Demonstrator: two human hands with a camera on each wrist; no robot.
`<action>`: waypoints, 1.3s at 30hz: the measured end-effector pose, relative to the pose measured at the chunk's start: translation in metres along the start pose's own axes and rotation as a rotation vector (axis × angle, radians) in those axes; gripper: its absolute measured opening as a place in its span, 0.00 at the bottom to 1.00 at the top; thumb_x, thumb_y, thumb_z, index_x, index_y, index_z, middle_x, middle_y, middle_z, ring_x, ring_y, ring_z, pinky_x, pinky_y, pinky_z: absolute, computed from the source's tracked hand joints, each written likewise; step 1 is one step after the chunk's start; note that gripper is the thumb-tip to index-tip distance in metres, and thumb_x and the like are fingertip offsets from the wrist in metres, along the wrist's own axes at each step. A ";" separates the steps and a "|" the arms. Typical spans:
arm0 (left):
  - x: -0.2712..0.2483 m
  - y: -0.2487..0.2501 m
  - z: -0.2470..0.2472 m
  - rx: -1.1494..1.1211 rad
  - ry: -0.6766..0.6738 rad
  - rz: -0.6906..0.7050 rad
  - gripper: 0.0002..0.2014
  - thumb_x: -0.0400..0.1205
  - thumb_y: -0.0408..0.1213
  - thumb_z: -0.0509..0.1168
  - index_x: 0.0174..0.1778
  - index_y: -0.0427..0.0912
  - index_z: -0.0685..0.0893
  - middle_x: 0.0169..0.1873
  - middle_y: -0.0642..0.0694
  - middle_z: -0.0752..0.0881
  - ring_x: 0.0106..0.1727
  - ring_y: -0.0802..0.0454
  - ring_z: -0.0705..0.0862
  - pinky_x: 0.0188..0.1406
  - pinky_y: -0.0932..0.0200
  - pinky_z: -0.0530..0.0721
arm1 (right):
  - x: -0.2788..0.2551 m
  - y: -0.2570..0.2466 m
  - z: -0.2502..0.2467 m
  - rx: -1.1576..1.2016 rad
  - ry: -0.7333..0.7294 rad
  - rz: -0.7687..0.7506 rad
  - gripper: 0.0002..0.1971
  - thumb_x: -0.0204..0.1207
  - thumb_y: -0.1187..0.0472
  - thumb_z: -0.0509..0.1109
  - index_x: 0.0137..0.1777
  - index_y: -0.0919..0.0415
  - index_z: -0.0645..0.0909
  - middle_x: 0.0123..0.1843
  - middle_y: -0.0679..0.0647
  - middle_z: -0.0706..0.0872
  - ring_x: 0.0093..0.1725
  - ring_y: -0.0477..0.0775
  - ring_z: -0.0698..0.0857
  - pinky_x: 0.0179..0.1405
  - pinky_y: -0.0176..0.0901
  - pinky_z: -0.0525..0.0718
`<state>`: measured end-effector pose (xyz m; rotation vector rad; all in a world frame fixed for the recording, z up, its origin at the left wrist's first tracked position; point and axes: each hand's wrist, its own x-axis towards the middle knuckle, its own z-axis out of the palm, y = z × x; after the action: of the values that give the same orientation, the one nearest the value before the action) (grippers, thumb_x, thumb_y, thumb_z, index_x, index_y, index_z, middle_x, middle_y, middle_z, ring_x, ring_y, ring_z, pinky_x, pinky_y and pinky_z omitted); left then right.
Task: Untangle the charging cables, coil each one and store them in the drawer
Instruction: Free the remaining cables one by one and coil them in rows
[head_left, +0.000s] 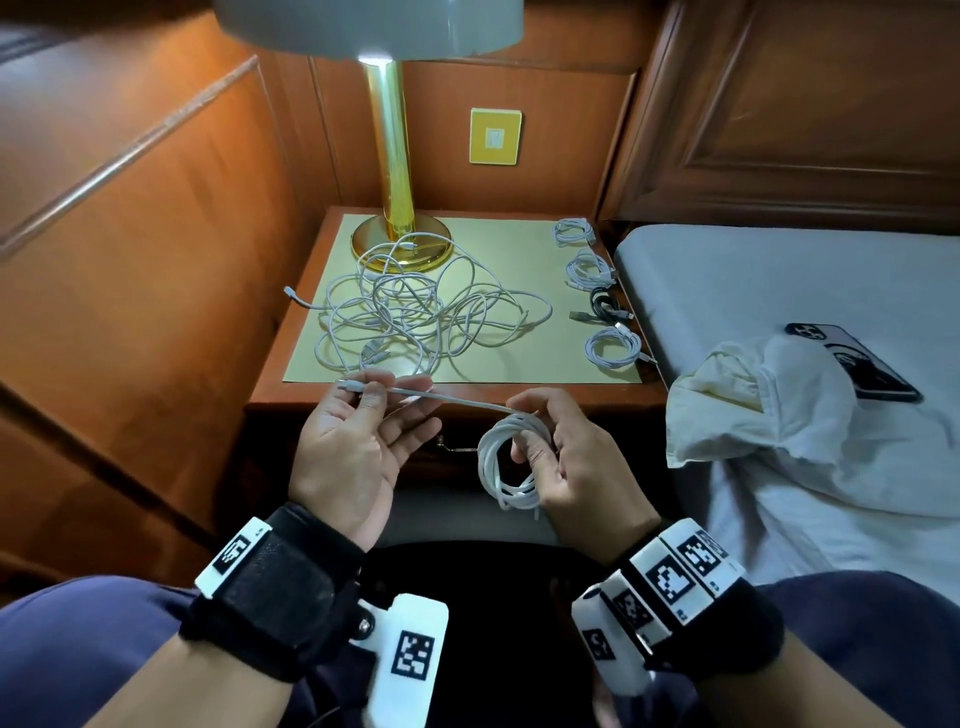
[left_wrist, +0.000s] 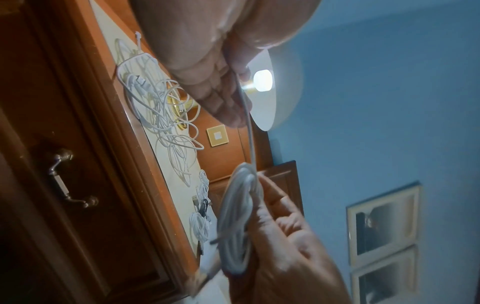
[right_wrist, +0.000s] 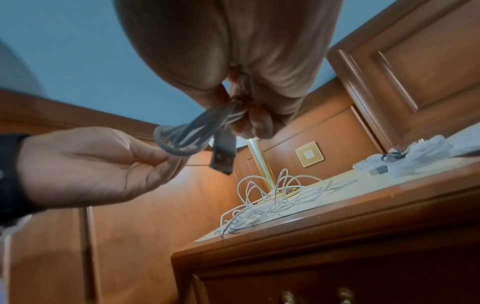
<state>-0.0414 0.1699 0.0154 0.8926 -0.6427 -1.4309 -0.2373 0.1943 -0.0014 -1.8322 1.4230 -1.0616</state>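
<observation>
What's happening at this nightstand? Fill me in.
A person is coiling a white charging cable: the right hand holds the coil, the left hand pinches its free end. A tangled heap of white cables waits on the wooden nightstand, four coiled cables lie along its right edge, and the drawer is closed.

A white charging cable (head_left: 511, 457) hangs mostly coiled, its free end stretched straight. Tangled white cables (head_left: 415, 312) sprawl on the nightstand; four coiled ones (head_left: 597, 286) line its right edge.
</observation>
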 end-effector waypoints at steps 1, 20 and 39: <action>0.000 0.000 0.000 0.024 -0.006 0.018 0.11 0.91 0.32 0.53 0.48 0.43 0.78 0.50 0.36 0.91 0.52 0.39 0.91 0.43 0.52 0.91 | 0.000 0.001 0.000 -0.023 0.004 0.004 0.14 0.84 0.68 0.66 0.63 0.50 0.79 0.37 0.45 0.84 0.36 0.42 0.83 0.37 0.26 0.75; -0.019 -0.040 -0.001 1.101 -0.531 0.798 0.07 0.77 0.33 0.75 0.48 0.46 0.95 0.44 0.56 0.92 0.48 0.61 0.88 0.51 0.62 0.87 | -0.002 0.004 -0.006 0.208 0.178 0.194 0.08 0.83 0.64 0.71 0.52 0.50 0.88 0.40 0.46 0.93 0.42 0.41 0.91 0.43 0.33 0.86; -0.024 -0.007 0.011 0.893 -0.199 -0.057 0.06 0.75 0.32 0.80 0.41 0.40 0.89 0.31 0.39 0.91 0.25 0.52 0.87 0.26 0.63 0.83 | 0.002 -0.002 -0.002 0.010 0.227 0.036 0.08 0.81 0.63 0.73 0.54 0.51 0.90 0.43 0.40 0.92 0.46 0.39 0.90 0.49 0.32 0.85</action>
<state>-0.0563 0.1926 0.0188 1.4631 -1.4744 -1.2767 -0.2376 0.1929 0.0021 -1.7152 1.5700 -1.2884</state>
